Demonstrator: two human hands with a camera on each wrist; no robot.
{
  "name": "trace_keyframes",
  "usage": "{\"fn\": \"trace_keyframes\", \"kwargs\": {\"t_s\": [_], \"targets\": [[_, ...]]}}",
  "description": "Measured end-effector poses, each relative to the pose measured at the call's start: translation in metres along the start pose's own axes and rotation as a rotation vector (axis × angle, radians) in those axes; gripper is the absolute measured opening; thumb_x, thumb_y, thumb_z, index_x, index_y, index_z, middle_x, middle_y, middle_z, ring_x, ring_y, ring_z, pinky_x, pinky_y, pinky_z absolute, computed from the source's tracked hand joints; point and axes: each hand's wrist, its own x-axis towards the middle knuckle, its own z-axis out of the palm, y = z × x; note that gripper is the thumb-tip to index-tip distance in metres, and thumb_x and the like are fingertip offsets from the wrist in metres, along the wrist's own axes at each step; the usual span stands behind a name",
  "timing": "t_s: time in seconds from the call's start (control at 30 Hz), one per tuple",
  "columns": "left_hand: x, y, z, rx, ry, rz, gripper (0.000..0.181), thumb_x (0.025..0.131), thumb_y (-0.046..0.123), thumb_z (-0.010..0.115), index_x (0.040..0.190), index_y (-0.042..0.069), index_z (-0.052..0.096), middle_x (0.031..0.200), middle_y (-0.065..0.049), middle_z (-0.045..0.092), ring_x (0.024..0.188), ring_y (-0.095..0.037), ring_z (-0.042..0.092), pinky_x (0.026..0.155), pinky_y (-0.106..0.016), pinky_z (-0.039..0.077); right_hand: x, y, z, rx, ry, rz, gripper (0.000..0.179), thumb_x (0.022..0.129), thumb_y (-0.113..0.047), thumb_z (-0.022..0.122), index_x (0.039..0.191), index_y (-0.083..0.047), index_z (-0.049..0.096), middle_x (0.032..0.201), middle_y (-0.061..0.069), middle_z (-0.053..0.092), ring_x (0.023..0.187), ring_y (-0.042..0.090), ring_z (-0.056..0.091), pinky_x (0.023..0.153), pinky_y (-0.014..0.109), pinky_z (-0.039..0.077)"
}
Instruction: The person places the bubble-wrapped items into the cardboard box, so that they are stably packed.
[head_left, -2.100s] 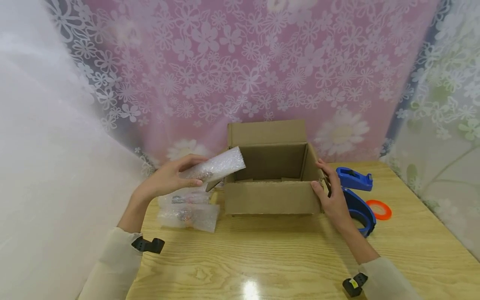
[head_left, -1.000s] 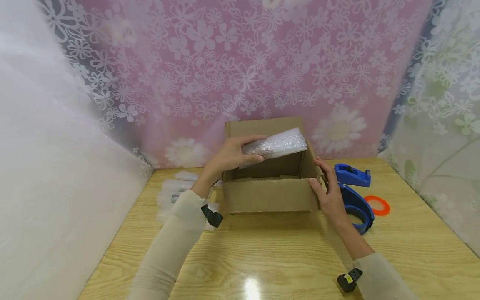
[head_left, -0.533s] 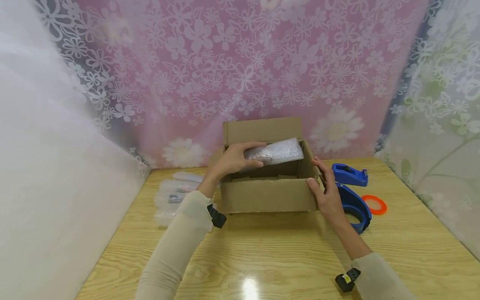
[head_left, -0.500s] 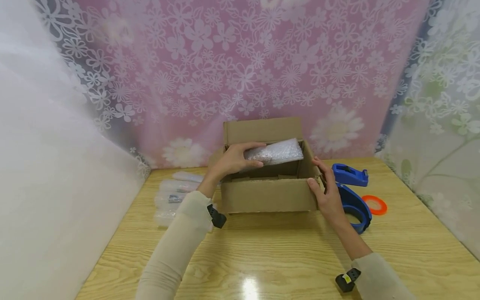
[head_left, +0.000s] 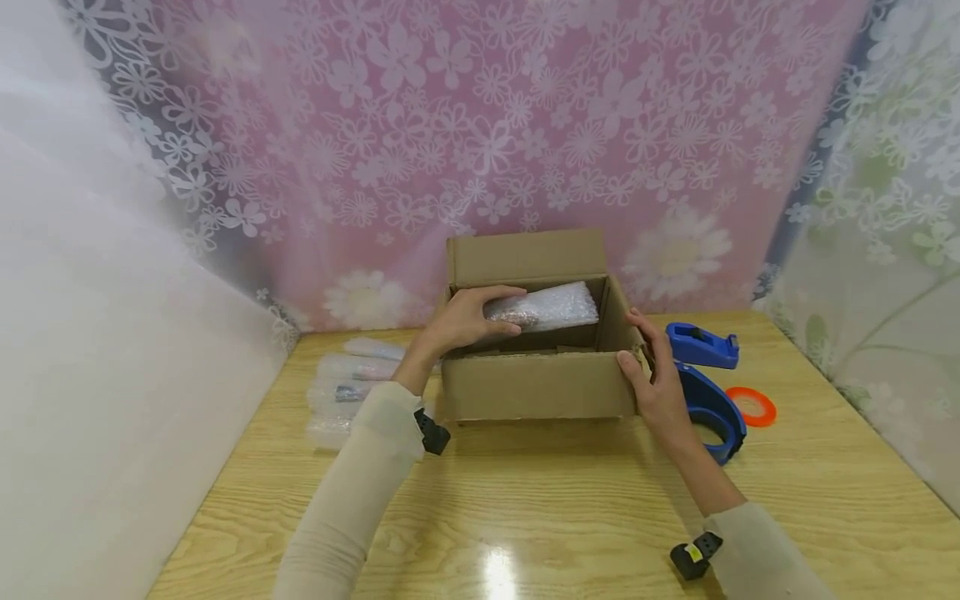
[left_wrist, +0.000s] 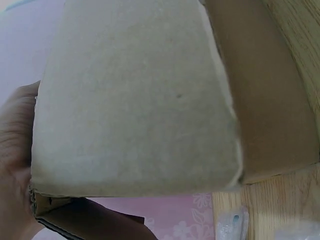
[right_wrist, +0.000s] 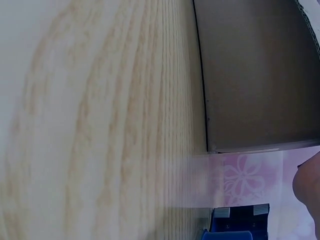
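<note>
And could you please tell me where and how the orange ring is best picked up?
I'd pinch the orange ring at its outer right edge, coming from the right: it lies flat on the table, and the curved blue dispenser sits close on its left, likely hampering access there.

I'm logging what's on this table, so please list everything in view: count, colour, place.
Cardboard box: one, brown, mid-table, open
Bubble-wrapped packet: one, whitish, at the box's mouth
Other packets: at least four, whitish, left of box
Small tape dispenser: one, blue, right of box
Larger tape holder: one, blue, nearer than the dispenser
Ring: one, orange, far right
Table: one, light wood
Floral sheeting: count unclear, mostly pink, behind
Wrist cameras: two, black, at cuffs
Sleeves: two, cream
Left hand: one, holding the packet
Right hand: one, gripping box's right side
</note>
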Motion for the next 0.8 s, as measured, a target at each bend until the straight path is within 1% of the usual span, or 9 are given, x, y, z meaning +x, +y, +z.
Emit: {"fn": "trace_keyframes", "kwargs": {"t_s": [0.1,0.2,0.3,0.47,0.67,0.8], "targets": [[0.0,0.001,0.0,0.016,-0.011,-0.011,0.065,0.092,0.04,0.08,0.152,0.027,0.056,0.158,0.001,0.051,0.146,-0.025,0.046,0.118,-0.046,0.041,0.002,0.013,-0.002,-0.006,0.0,0.013,0.057,0.107,-0.005,0.055,0.16,-0.015,0.039,0.169,0.007,0.029,0.156,0.013,0.024,0.128,0.042,0.017],[0.001,0.001,0.001,0.026,-0.027,-0.011,0.065,0.093,0.04,0.079,0.152,0.027,0.056,0.158,0.0,0.05,0.147,-0.025,0.046,0.119,-0.045,0.04,0.002,0.017,-0.003,-0.001,0.001,0.02,0.057,0.107,-0.006,0.056,0.16,-0.019,0.039,0.169,0.003,0.029,0.156,0.014,0.023,0.128,0.046,0.016],[0.001,0.001,0.001,0.027,-0.037,-0.012,0.065,0.093,0.04,0.078,0.152,0.026,0.056,0.158,0.0,0.051,0.147,-0.026,0.045,0.119,-0.045,0.04,0.001,0.018,-0.003,0.008,0.002,0.018,0.057,0.107,-0.007,0.056,0.16,-0.02,0.04,0.169,0.003,0.03,0.156,0.015,0.024,0.128,0.047,0.016],[0.001,0.0,0.002,0.04,-0.036,-0.036,0.064,0.092,0.041,0.078,0.151,0.028,0.057,0.157,0.001,0.051,0.146,-0.024,0.046,0.119,-0.045,0.04,0.002,0.019,-0.002,0.016,-0.001,0.006,0.057,0.106,-0.006,0.056,0.16,-0.018,0.041,0.169,0.005,0.03,0.156,0.015,0.023,0.128,0.05,0.016],[0.002,0.0,0.004,0.052,-0.065,-0.023,0.062,0.093,0.039,0.078,0.15,0.026,0.058,0.155,0.001,0.054,0.145,-0.023,0.047,0.118,-0.044,0.041,0.002,0.019,-0.001,0.013,0.005,0.012,0.057,0.107,-0.006,0.055,0.16,-0.019,0.041,0.169,0.007,0.03,0.156,0.014,0.023,0.128,0.048,0.016],[0.003,0.0,0.004,0.079,-0.065,-0.021,0.062,0.092,0.038,0.079,0.15,0.025,0.059,0.153,0.0,0.056,0.144,-0.023,0.048,0.118,-0.043,0.041,0.002,0.019,-0.001,0.012,0.005,0.009,0.056,0.107,-0.006,0.055,0.16,-0.019,0.041,0.169,0.005,0.03,0.156,0.014,0.023,0.128,0.045,0.017]]}}
